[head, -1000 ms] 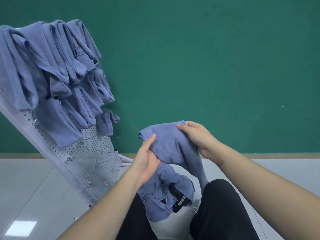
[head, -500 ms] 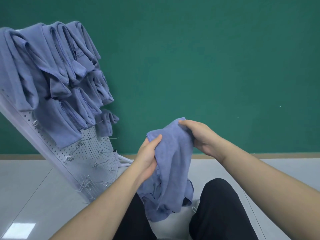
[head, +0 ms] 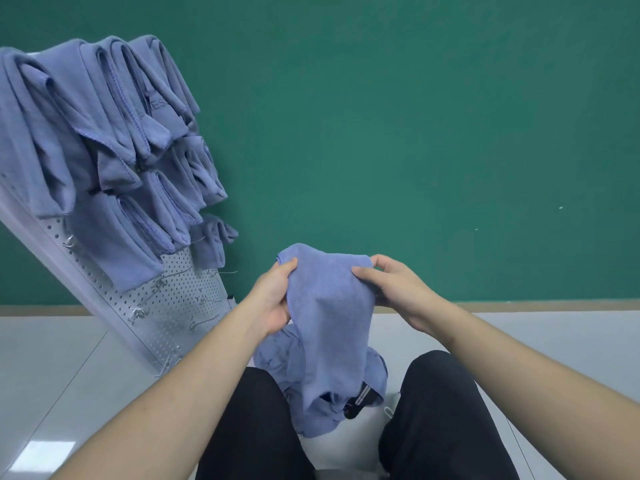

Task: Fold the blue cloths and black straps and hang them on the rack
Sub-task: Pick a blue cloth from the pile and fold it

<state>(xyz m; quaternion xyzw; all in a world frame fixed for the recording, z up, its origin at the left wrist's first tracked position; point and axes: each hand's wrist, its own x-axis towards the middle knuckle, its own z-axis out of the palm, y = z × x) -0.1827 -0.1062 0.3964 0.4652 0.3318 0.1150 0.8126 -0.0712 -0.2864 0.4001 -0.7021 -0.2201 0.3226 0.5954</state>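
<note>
Cloth (head: 329, 306), blue, hangs at the centre of the view between both hands. Left hand (head: 273, 299) pinches its upper corner at 9 o'clock, grip clamped on the fabric; right hand (head: 391, 289) grips the opposite top edge at 3 o'clock, fingers curled round it. Below, at 6 o'clock, a cloth pile (head: 374, 372) lies on the floor with a black strap (head: 360, 401) showing. Rack (head: 180, 306), at 10 o'clock, carries folded cloths (head: 97, 140).
</note>
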